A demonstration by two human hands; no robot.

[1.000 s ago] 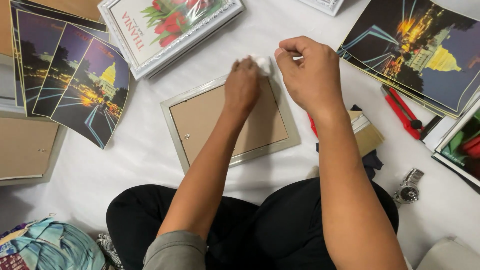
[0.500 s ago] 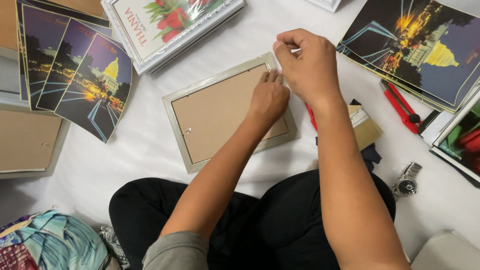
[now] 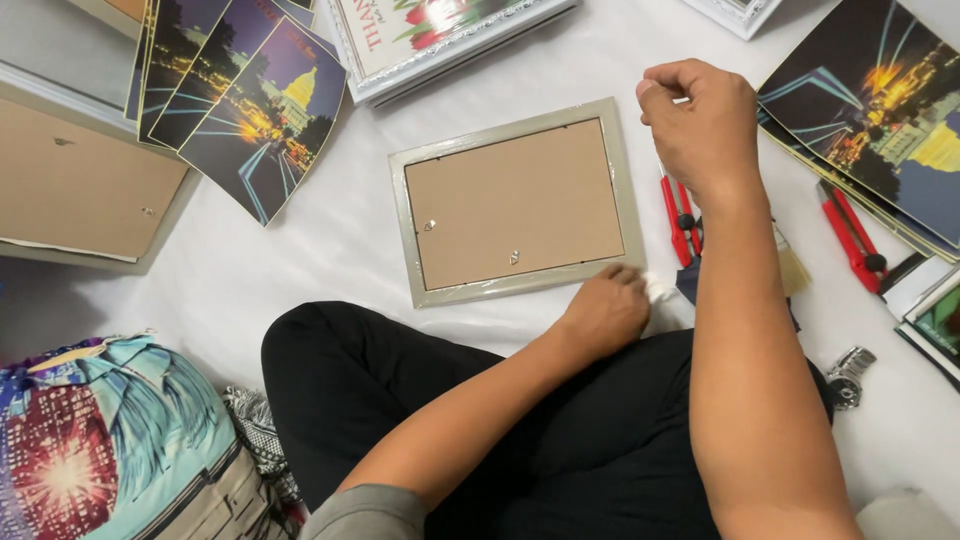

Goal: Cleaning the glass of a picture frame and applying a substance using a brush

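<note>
left hand [image 3: 605, 312] dropped to picture frame [image 3: 515, 200] lower right corner, fingers curled on white wad [image 3: 658, 290]; right hand [image 3: 700, 125] fisted above, contents unclear; frame backing brown fibreboard.

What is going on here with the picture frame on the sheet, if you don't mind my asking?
A person sits cross-legged on a white sheet with a picture frame lying face down, brown backing up. The left hand rests at the frame's lower right corner, touching a small white wad. The right hand is closed just off the frame's upper right corner. Red cutters and night-scene prints lie around.
</note>
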